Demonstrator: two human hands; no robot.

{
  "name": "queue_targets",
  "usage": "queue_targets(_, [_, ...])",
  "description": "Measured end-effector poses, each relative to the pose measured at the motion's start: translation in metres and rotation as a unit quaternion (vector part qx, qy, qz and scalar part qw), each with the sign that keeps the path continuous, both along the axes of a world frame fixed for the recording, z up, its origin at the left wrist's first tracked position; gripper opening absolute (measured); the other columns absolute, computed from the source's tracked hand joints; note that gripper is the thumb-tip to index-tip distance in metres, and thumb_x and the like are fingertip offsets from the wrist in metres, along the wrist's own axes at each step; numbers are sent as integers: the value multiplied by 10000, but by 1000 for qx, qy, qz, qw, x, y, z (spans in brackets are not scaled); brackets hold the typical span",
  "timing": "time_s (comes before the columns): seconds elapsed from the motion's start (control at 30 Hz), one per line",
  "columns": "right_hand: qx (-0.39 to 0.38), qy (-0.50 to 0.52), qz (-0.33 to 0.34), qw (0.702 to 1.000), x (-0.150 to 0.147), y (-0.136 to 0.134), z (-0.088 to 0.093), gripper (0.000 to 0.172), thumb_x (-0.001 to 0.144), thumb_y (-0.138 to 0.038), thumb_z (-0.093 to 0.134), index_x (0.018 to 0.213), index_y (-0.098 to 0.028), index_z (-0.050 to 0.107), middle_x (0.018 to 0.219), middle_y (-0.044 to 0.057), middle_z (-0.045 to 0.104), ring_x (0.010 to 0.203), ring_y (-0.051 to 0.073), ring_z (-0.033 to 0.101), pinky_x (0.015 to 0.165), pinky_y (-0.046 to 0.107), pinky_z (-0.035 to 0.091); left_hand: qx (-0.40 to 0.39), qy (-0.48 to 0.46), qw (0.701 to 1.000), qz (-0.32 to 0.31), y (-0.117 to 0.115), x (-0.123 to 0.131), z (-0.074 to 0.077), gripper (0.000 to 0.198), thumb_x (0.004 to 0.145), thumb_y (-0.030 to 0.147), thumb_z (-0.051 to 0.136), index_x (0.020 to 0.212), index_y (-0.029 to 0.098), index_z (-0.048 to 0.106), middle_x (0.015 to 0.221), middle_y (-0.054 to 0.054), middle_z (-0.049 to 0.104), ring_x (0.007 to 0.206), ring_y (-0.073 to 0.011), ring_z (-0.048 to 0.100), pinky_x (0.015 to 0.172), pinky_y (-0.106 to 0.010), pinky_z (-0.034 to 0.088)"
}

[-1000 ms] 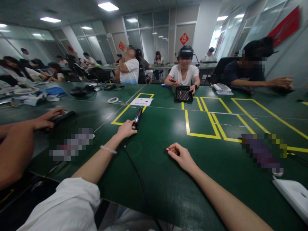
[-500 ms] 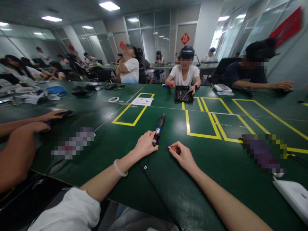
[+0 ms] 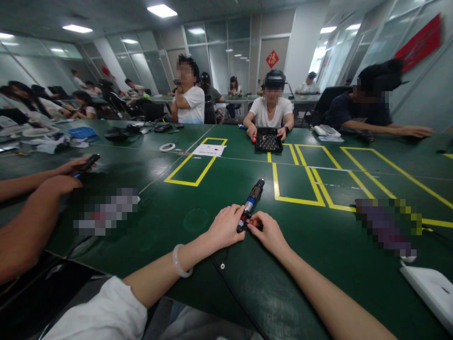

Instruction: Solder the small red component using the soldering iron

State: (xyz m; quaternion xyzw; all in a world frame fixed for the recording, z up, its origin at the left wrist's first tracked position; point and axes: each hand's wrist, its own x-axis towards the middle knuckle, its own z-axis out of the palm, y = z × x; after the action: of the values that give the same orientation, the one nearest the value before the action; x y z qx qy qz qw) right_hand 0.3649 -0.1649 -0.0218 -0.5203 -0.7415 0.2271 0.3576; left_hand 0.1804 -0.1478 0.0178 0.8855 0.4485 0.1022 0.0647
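My left hand, with a pale bangle on its wrist, is closed round the rear part of an electric screwdriver. The tool's casing looks partly opened, with a silver and blue motor section showing. Its tip points away from me and slightly right. Against the tool's rear end, my right hand pinches a small red-and-orange part; its exact kind is too small to tell. Whether that part is seated in the casing is hidden by my fingers. Below the hands a black cable crosses the green tabletop, with a metal ring terminal beside it.
Yellow tape rectangles mark the green table, and a white paper lies beyond. Opposite, a person holds a black tray of small parts. At left, another person's hands hold a similar tool. A white box lies at right.
My left hand has brought the electric screwdriver right and nearer to me. The small part in my right hand, apart from the tool before, is now against its rear end.
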Motion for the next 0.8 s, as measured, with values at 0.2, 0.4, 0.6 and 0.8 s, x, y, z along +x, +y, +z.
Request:
queue_targets(0.2, [-4, 45, 31, 999, -1, 0, -4, 80, 831, -178, 580, 899, -209, 551, 740, -3, 574, 711, 172, 557, 663, 278, 436, 0, -7, 1000, -8, 0, 0, 0, 681, 710, 316, 602, 1347, 196, 390, 1230, -121, 512, 1113, -281, 510, 1001, -411, 391])
queue_targets(0.4, [26, 42, 40, 998, 0, -1, -2, 65, 872, -170, 521, 862, -203, 576, 786, 23, 611, 746, 183, 578, 700, 291, 444, -1, -2, 1000, -4, -2, 1, 2, 679, 723, 314, 593, 1356, 197, 378, 1244, -121, 499, 1114, -279, 512, 1002, -415, 390])
queue_targets(0.6, [32, 24, 37, 999, 0, -3, 1, 112, 877, -152, 489, 849, -210, 581, 814, 34, 625, 783, 196, 584, 719, 305, 446, 20, 17, 1000, 16, -3, 8, 4, 637, 785, 419, 565, 1355, 200, 383, 1203, -133, 507, 1037, -286, 543, 899, -412, 436])
queue_targets(0.8, [33, 37, 46, 998, 2, -3, 2, 142, 892, -163, 471, 867, -212, 602, 857, 48, 639, 835, 209, 584, 773, 336, 458, 48, 38, 997, 52, 1, 14, 0, 596, 841, 487, 515, 1362, 232, 376, 1123, -115, 510, 981, -266, 545, 825, -387, 447])
